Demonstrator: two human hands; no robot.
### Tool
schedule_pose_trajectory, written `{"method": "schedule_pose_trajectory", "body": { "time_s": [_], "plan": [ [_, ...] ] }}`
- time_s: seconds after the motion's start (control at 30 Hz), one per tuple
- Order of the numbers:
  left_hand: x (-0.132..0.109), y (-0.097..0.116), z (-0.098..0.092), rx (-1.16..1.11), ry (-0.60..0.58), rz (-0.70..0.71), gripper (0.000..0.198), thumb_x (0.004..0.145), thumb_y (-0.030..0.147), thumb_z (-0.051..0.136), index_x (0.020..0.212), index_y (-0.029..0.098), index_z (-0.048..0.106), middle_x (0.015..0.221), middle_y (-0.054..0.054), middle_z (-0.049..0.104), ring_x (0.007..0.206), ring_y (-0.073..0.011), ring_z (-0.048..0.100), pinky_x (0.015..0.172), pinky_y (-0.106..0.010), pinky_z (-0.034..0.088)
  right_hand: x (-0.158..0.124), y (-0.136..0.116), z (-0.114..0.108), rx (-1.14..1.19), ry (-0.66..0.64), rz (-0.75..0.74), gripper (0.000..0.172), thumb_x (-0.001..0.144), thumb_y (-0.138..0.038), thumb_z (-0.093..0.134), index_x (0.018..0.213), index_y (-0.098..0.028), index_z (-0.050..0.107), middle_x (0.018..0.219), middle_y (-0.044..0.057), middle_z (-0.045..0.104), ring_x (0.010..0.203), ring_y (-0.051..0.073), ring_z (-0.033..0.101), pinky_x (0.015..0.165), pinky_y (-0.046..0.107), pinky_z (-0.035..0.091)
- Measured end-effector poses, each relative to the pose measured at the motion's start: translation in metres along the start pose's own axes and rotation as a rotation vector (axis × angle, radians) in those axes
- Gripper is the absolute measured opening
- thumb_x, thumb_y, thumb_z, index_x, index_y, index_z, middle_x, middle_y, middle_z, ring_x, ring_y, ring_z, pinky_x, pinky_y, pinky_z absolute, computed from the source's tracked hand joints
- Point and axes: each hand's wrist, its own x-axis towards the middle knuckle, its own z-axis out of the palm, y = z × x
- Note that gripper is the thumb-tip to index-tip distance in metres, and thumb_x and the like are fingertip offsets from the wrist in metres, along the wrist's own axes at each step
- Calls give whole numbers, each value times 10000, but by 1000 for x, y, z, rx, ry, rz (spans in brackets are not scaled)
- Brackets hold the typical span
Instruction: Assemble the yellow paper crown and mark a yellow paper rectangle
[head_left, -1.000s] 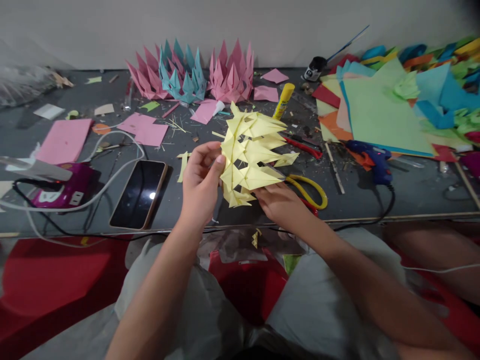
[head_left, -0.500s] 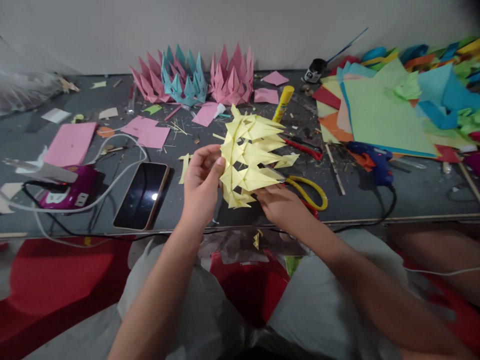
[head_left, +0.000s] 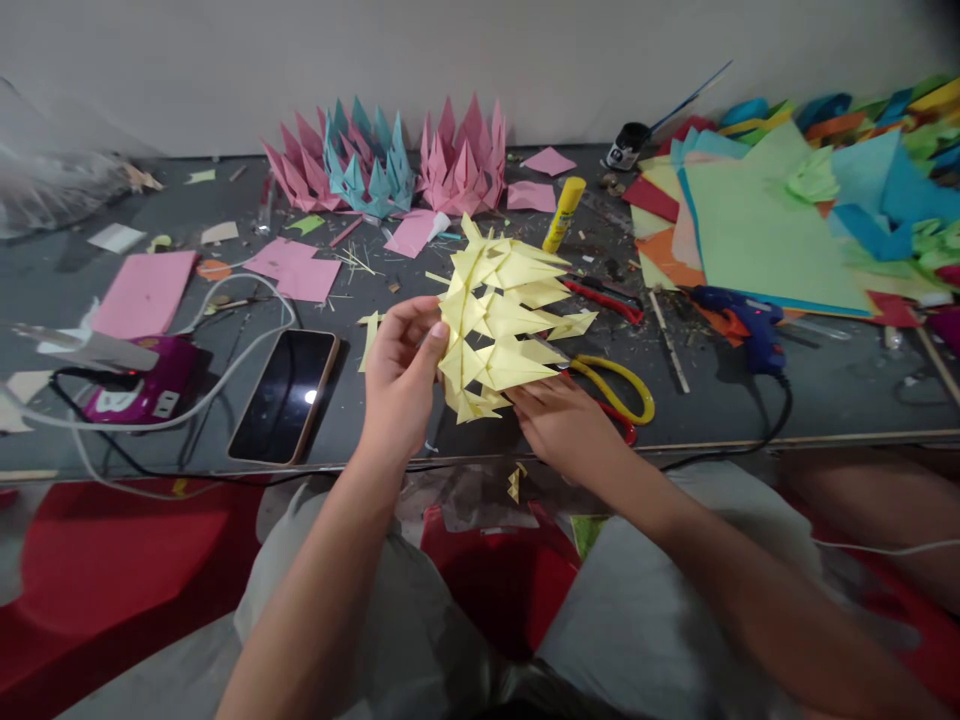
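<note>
A yellow folded-paper crown (head_left: 499,320) lies on its side in the air over the table's front, its points facing right. My left hand (head_left: 405,365) pinches its base band, thumb in front and fingers curled behind. My right hand (head_left: 566,420) is closed at the crown's lower points; its fingertips are hidden behind the paper. Just right of that hand lie scissors (head_left: 641,395) with yellow and red handles. Behind the crown are a red-handled cutter (head_left: 611,300) and a yellow glue stick (head_left: 564,215), standing upright.
Two pink crowns (head_left: 463,165) and a blue crown (head_left: 367,165) stand by the wall. A phone (head_left: 285,395) and a purple power socket (head_left: 146,380) with cables lie left. On the right are a blue glue gun (head_left: 750,320) and stacked coloured paper (head_left: 772,220). Paper scraps litter the table.
The view has tilted very slightly, so the scene sits a little lower. Both hands and the yellow crown keep nearly the same position.
</note>
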Motion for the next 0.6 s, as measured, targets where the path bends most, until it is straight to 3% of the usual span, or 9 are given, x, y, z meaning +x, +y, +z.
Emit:
{"method": "schedule_pose_trajectory", "body": {
  "time_s": [0.37,0.6],
  "plan": [
    [-4,9,-5,-32,-80,-35,154,738,165,651,874,231,619,662,34,512,499,-52,463,420,-147,387,-5,-1,6,67,75,17,242,832,-156,466,1022,-146,616,1078,116,671,1053,197,577,1007,398,320],
    [-11,18,-21,-78,-258,-204,356,707,234,706,1059,217,653,735,-4,639,599,-85,572,576,-183,486,-3,9,6,167,39,41,405,837,-97,414,1201,-198,559,1186,61,629,1097,187,556,956,350,397]
  ]
}}
